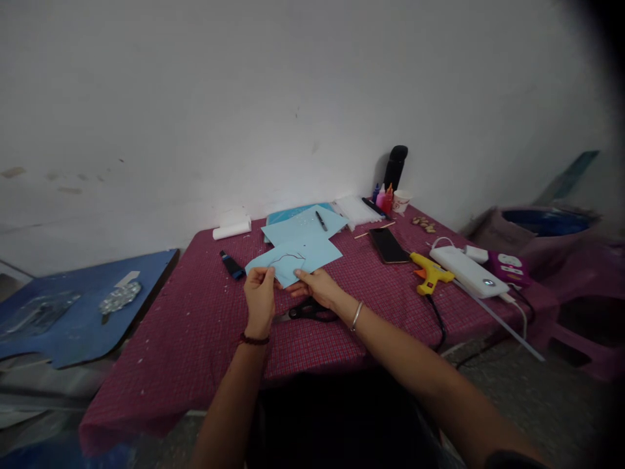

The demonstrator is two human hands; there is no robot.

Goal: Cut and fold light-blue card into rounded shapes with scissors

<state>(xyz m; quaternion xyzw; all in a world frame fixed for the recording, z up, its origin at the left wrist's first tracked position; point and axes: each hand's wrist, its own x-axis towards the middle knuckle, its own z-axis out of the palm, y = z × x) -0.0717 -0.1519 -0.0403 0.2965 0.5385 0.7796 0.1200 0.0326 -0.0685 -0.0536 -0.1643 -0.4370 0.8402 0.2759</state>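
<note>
Between my two hands is a small light blue paper piece [289, 268] with a dark curved line on it. My left hand [260, 293] pinches its left edge, and my right hand [312, 286] pinches its lower right edge. Behind it a larger light blue sheet [325, 251] lies on the table, partly covered by the held piece. Black-handled scissors [305, 311] rest just below my right hand, their blades pointing left. Farther back, a black pen [321, 221] lies on another blue sheet [293, 227].
On the red checked tablecloth [195, 339] are a dark blue tube [232, 265] at left, a phone [388, 245], a yellow glue gun [430, 273] and a white power bank [469, 270] at right. Small bottles [385, 198] stand near the wall.
</note>
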